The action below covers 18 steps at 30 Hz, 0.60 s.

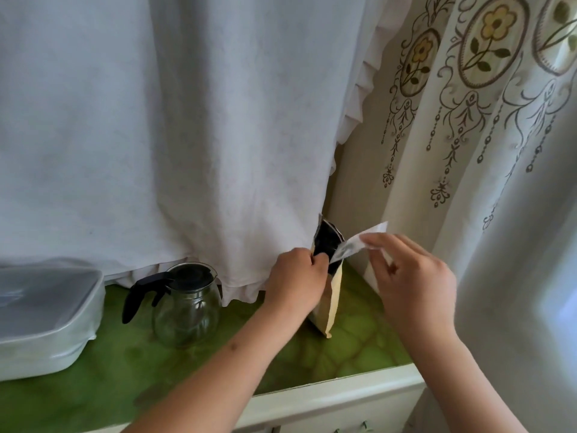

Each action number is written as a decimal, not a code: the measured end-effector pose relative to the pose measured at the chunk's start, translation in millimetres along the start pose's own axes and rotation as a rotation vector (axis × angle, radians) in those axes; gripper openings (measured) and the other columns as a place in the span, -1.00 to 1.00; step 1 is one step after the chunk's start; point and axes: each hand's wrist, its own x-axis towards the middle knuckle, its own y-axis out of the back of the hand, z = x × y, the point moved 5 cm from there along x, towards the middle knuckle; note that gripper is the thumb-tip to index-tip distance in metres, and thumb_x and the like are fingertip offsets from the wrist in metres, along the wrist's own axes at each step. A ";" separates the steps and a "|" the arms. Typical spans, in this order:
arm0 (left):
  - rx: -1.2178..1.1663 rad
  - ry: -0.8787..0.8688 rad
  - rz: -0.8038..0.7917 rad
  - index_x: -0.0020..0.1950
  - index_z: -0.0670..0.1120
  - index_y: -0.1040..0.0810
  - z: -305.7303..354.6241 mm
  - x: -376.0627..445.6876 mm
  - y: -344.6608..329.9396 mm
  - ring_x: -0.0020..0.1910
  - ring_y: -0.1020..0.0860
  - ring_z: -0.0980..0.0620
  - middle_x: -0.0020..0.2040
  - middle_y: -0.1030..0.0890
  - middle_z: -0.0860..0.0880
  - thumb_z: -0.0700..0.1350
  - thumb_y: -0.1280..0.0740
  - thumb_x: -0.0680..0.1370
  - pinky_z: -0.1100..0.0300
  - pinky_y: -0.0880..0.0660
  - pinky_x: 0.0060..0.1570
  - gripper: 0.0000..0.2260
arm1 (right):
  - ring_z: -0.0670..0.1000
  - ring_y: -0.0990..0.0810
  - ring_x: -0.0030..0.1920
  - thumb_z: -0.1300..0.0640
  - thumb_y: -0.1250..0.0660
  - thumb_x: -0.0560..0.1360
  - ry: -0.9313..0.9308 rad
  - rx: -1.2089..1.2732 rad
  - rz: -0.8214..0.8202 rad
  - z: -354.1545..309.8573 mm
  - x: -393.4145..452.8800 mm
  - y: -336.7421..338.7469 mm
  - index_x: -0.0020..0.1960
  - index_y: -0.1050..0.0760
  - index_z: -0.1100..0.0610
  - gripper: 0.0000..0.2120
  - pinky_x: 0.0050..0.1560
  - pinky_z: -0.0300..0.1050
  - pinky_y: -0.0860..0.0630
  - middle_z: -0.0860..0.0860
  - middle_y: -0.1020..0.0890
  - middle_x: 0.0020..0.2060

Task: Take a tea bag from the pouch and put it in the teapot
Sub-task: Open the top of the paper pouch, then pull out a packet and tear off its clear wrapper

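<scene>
The left hand [295, 276] is closed around the upper edge of the tan paper pouch [331, 296], which stands upright on the green worktop [249, 348] with its dark-lined mouth open. The right hand [415, 276] pinches a white tea bag [359, 242] by thumb and forefinger, the remaining fingers [396, 245] loosely spread; the tea bag's lower end is level with the pouch mouth and its upper corner points up and right. The glass teapot [187, 307], with black handle and dark lid, stands on the worktop to the left of the pouch, well apart from both hands, with bare worktop between. A translucent lidded container [46, 314] sits at the far left. A white cloth [187, 135] hangs close behind the teapot and pouch, and a patterned curtain [468, 120] crowds the right side. The worktop's white front edge [343, 392] runs below the forearms.
</scene>
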 end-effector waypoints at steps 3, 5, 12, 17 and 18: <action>0.067 0.027 -0.026 -0.13 -0.26 -0.59 8.7 28.5 2.0 -0.25 -0.68 -0.18 -0.21 -0.67 -0.22 0.00 -0.16 0.59 0.03 -0.65 -0.27 -0.63 | -0.02 -0.54 -0.52 0.28 -0.44 0.45 -0.149 0.099 0.099 11.3 0.1 14.0 -0.06 -0.71 0.05 -0.83 -0.49 -0.16 -0.49 -0.08 -0.63 -0.29; 0.121 0.039 -0.041 -0.04 -0.24 -0.60 18.7 44.0 2.2 -0.21 -0.61 -0.17 -0.17 -0.62 -0.21 0.00 -0.16 0.60 0.16 -0.49 -0.28 -0.65 | -0.02 -0.53 -0.45 0.24 -0.46 0.45 -0.239 0.126 0.115 17.6 -2.0 17.1 -0.06 -0.70 0.00 -0.84 -0.44 -0.22 -0.45 -0.04 -0.59 -0.22; 0.119 0.196 -0.196 0.28 -0.19 -0.49 47.8 81.1 -19.2 0.00 -0.58 -0.12 0.03 -0.55 -0.15 0.04 -0.20 0.63 0.04 -0.63 0.09 -0.64 | 0.04 -0.55 -0.26 0.06 -0.46 0.42 -0.376 0.144 0.064 30.2 -12.7 10.7 -0.13 -0.67 0.02 -0.94 -0.37 -0.35 -0.32 -0.01 -0.50 -0.02; 0.096 0.262 -0.282 0.41 -0.20 -0.41 50.5 81.6 -27.8 0.28 -0.52 -0.16 0.33 -0.52 -0.21 0.11 -0.10 0.66 0.03 -0.49 0.23 -0.52 | -0.09 -0.59 -0.39 0.06 -0.47 0.43 -0.430 0.152 0.055 36.3 -25.3 8.9 -0.22 -0.60 0.03 -0.91 -0.44 -0.31 -0.41 -0.07 -0.59 -0.18; 0.090 0.270 -0.288 0.44 -0.20 -0.38 48.4 80.1 -27.8 0.30 -0.50 -0.17 0.37 -0.50 -0.21 0.13 -0.08 0.66 0.03 -0.47 0.24 -0.50 | -0.11 -0.58 -0.40 0.05 -0.46 0.43 -0.442 0.148 0.046 37.5 -27.4 8.3 -0.22 -0.61 0.03 -0.90 -0.44 -0.33 -0.40 -0.08 -0.60 -0.26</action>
